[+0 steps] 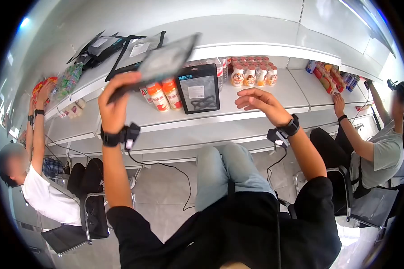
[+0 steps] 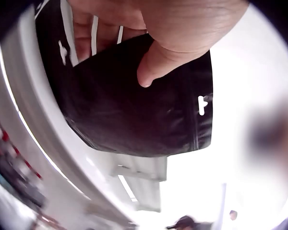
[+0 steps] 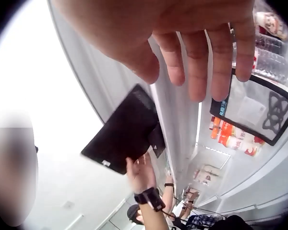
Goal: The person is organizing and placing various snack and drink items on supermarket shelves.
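Flat black plastic pouch (image 1: 164,60), rectangular, thin, a bit glossy, slightly creased on the face. Held up high in the air, gripped by one lower corner in the left hand (image 1: 114,101), with the thumb pressed on the dark side. Tilted, with the free end pointing up and off to the right. Small white hang-hole mark near one short edge. Plain dark surface from the left wrist view. Can't tell what's inside, if anything.

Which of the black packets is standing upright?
The propped packet leaning against the bottles. The flat packets lie on the top shelf, and the left hand grips the raised packet.
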